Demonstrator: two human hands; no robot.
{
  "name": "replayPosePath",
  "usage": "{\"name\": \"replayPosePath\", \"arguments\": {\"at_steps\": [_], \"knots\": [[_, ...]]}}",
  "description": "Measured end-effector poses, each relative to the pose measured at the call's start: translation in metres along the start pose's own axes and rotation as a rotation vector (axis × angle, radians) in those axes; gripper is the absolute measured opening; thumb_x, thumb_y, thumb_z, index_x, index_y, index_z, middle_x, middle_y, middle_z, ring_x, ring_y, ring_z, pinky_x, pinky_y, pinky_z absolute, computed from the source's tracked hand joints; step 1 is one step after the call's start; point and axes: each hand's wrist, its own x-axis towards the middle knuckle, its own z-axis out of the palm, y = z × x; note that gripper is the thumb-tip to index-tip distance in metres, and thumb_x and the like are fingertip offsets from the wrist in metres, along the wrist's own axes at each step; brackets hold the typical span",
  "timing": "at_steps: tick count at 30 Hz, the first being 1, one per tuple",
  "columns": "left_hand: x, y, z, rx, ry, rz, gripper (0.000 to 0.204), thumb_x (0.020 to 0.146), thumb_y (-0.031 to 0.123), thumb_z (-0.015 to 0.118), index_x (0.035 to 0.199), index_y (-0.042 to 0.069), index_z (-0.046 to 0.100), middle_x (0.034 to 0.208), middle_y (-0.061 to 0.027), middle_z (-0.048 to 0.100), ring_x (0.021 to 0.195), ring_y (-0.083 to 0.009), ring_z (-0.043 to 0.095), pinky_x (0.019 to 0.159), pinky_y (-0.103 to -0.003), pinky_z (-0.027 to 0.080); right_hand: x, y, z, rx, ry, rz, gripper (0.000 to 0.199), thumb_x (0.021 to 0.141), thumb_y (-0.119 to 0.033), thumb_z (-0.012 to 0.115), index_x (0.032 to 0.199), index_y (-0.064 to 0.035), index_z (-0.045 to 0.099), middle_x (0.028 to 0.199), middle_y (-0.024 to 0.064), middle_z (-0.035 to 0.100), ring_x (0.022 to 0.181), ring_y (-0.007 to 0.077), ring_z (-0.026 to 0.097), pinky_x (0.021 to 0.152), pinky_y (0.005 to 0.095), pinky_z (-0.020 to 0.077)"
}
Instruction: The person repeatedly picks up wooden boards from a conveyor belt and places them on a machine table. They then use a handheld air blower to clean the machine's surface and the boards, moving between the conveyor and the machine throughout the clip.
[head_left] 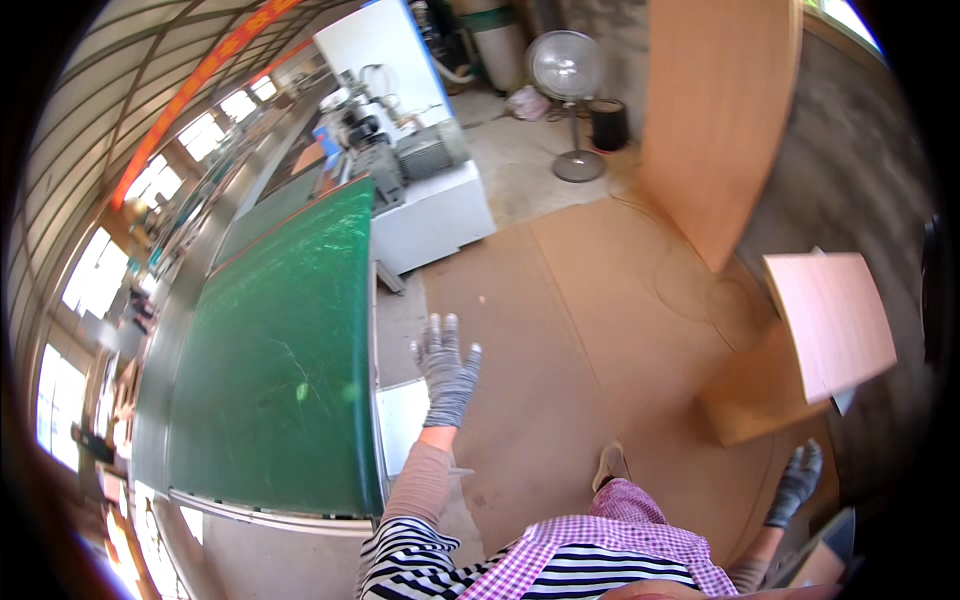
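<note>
Right hand, gloved, fingers extended and slightly apart, nothing in them; left hand, gloved, fingers spread wide, also holding nothing, green belt just left of those fingers, its long axis running forward. Pale wood-grain board just beyond the right fingers, long axis pointing away from the person, brown block below it, blurred. Farther past the fingers, tall wood panel upright, then black bin beside fan, contents can't tell.

2 arms apart, left hand splayed, right hand lower
</note>
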Motion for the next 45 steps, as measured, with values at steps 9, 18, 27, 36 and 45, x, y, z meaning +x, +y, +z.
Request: {"name": "replayPosePath", "arguments": {"at_steps": [9, 18, 27, 36, 45], "knots": [[0.099, -0.29, 0.047, 0.226, -0.231, -1.035, 0.083, 0.085, 0.055, 0.056, 0.15, 0.013, 0.026, 0.155, -0.0181, 0.021, 0.143, -0.0361, 0.019, 0.114, -0.057, 0.014, 0.104, -0.517, 0.491, 0.287, -0.554, -0.522, 0.038, 0.082, -0.014, 0.068, 0.117, -0.0027, 0.06, 0.106, 0.0201, 0.064, 0.097, 0.0354, 0.061, 0.089, 0.0408, 0.0496], [0.131, -0.419, 0.092, 0.412, -0.23, -1.308, 0.083, 0.084, 0.052, 0.056, 0.15, 0.011, 0.026, 0.156, -0.017, 0.021, 0.145, -0.0351, 0.016, 0.115, -0.054, 0.009, -0.139, -1.117, 0.634, 0.978, -1.148, -1.819, 0.04, 0.092, -0.03, 0.057, 0.121, -0.0041, 0.06, 0.119, 0.019, 0.061, 0.111, 0.035, 0.057, 0.098, 0.0403, 0.0444], [0.266, -0.531, 0.184, 0.524, 0.229, -1.489, 0.069, 0.082, 0.024, 0.066, 0.142, 0.007, 0.038, 0.147, -0.0197, 0.036, 0.14, -0.0385, 0.027, 0.114, -0.053, 0.017, -0.203, -1.407, 0.839, 0.721, -1.305, -2.123, 0.04, 0.093, -0.03, 0.053, 0.121, -0.0027, 0.06, 0.117, 0.0173, 0.062, 0.108, 0.033, 0.058, 0.098, 0.0392, 0.0447], [0.709, -0.629, 0.296, 0.079, 0.195, -1.235, 0.078, 0.077, 0.034, 0.07, 0.143, 0.008, 0.037, 0.149, -0.0234, 0.031, 0.14, -0.0417, 0.025, 0.113, -0.059, 0.013, -0.267, -1.797, 1.06, 0.474, -0.925, -1.912, 0.074, 0.092, -0.058, 0.043, 0.144, -0.0054, 0.037, 0.148, 0.0243, 0.034, 0.139, 0.0404, 0.027, 0.114, 0.0498, 0.0204], [0.852, -0.726, 0.356, 0.151, -0.213, -1.737, 0.082, 0.079, 0.054, 0.064, 0.147, 0.018, 0.033, 0.154, -0.0204, 0.02, 0.141, -0.0452, 0.014, 0.114, -0.06, 0.011, -0.34, -1.989, 1.261, 0.248, -1.082, -1.358, 0.086, 0.09, -0.063, 0.039, 0.151, -0.0064, 0.02, 0.158, 0.0199, 0.013, 0.146, 0.0367, 0.009, 0.117, 0.0515, 0.0083]]}}
